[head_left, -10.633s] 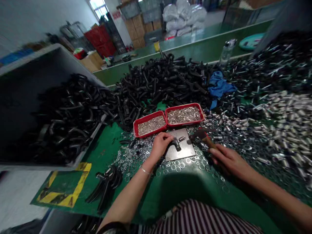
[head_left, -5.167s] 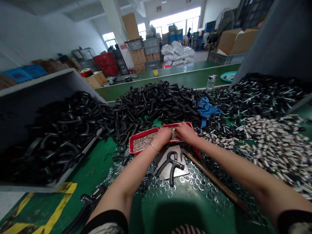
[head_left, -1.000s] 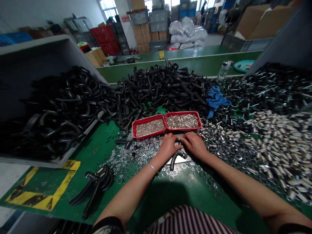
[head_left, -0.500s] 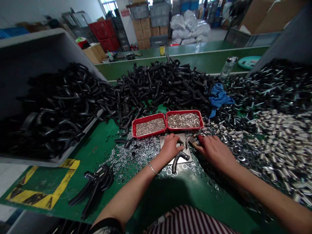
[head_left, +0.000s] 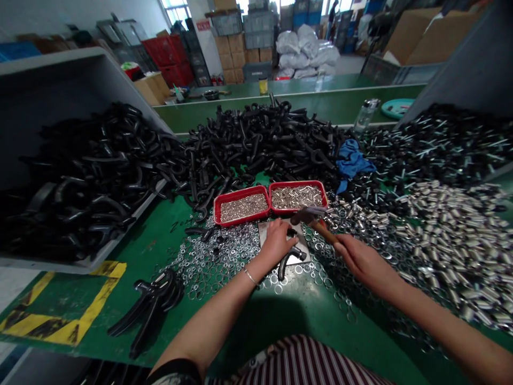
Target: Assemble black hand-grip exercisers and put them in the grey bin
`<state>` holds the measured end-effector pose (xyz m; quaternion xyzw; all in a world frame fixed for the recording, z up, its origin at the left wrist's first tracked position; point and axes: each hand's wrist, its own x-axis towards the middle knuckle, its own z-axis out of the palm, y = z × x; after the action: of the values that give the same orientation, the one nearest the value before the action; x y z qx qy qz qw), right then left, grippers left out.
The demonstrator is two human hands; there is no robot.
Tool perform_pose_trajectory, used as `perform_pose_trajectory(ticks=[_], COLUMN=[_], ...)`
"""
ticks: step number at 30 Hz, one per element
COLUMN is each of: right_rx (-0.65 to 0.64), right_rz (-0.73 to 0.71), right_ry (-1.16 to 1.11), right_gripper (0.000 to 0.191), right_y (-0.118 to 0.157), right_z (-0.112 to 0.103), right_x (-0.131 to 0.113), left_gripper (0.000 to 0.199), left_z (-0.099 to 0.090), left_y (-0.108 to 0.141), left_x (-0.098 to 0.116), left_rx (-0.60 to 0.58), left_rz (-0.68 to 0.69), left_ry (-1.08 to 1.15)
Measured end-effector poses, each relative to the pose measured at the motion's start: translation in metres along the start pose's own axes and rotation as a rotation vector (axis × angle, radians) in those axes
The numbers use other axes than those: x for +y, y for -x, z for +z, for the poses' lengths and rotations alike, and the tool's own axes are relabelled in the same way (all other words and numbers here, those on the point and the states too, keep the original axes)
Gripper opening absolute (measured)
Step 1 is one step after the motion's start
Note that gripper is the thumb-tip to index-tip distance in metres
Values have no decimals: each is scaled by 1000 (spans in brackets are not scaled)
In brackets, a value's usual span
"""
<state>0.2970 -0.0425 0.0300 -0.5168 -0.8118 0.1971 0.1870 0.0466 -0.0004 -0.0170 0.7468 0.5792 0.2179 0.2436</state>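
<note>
My right hand (head_left: 358, 256) is closed round the wooden handle of a hammer (head_left: 325, 232), whose dark head hangs over the right side of a flat metal plate (head_left: 301, 254). On that plate my left hand (head_left: 276, 240) pinches a black curved plastic part (head_left: 285, 263), with its fingers partly covering it. The part's curved arm points towards me. Just behind the plate stand two red trays, the left one (head_left: 242, 218) filled with tiny metal pieces and the right one (head_left: 325, 202) with small pins.
Black curved parts (head_left: 256, 133) are heaped behind the trays and in a grey bin (head_left: 116, 69) at left. Metal sleeves (head_left: 444, 240) cover the right side. Loose rings (head_left: 224, 256) surround the plate. A black clamp (head_left: 154, 305) lies front left; a blue cloth (head_left: 352, 160) lies behind.
My right hand has taken up the hammer from beside the plate and moved its head over it. My left hand stays at the black part on the plate.
</note>
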Motion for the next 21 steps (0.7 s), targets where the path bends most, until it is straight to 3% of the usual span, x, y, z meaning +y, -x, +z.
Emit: perform_pose_trajectory(ticks=[3, 6, 9, 14, 17, 21], right_rx=[-69, -42, -6, -179, -144, 92], right_rz=[-3, 54, 15, -23, 104, 411], right_ry=[16, -10, -13, -63, -216, -303], right_gripper=[37, 38, 39, 34, 35, 41], right_y=[2, 8, 16, 19, 21, 28], right_z=[-1, -5, -4, 9, 4, -15], right_x=[-2, -10, -20, -22, -13, 22], left_gripper=[32, 48, 71, 80, 73, 73], left_z=[-2, -11, -18, -9, -9, -27], left_y=[-3, 6, 30, 69, 68, 55], left_x=[0, 4, 9, 17, 15, 4], left_rx=[-8, 3, 93, 96, 95, -31], left_rz=[-20, -33, -23, -80, -67, -212], left_ry=[-11, -30, -60, -150, -64, 352])
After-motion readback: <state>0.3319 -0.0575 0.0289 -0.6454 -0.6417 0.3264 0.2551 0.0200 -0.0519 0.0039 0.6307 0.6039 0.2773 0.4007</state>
